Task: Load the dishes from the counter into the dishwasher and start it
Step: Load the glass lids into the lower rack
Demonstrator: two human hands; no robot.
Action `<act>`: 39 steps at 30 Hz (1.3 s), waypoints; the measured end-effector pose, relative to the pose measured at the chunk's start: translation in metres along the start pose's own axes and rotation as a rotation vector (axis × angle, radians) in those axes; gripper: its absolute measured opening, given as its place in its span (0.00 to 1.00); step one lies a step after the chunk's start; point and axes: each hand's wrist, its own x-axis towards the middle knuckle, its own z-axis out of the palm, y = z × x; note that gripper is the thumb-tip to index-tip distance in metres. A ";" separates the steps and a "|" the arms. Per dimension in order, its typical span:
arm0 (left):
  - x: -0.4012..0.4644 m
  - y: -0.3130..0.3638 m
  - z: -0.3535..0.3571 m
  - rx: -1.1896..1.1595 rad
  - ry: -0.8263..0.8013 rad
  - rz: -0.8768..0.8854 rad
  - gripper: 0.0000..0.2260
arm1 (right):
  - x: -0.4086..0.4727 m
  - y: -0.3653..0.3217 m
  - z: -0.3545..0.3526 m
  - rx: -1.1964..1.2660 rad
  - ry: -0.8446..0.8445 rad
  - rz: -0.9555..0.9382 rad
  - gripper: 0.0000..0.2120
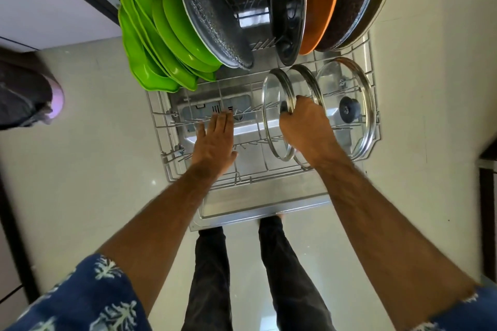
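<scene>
Over the pale floor (pixel 80 169), the dishwasher rack (pixel 172 169) stands pulled out; right hand (pixel 304 126) fingers curl round a glass lid (pixel 271 105) at three o'clock, left hand (pixel 216 140) flat, fingers straight.

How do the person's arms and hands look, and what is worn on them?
Both forearms are bare, with visible hair. The left hand and the right hand wear no gloves; no rings or watch show. Each upper arm ends in a short blue sleeve printed with pale leaf-like motifs.

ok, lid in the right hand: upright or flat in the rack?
Upright. The glass lid stands on edge between the tines of the lower rack, the right hand gripping its rim near the knob.
</scene>
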 end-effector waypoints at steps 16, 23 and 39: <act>-0.001 -0.010 0.008 0.040 0.070 -0.009 0.44 | -0.012 0.023 0.046 0.052 -0.060 0.024 0.12; -0.007 -0.022 0.007 0.063 0.028 0.021 0.44 | 0.013 0.026 0.051 0.098 -0.130 0.044 0.15; -0.252 0.010 -0.146 0.084 0.111 -0.100 0.37 | -0.195 -0.037 -0.063 -0.495 -0.222 -0.496 0.39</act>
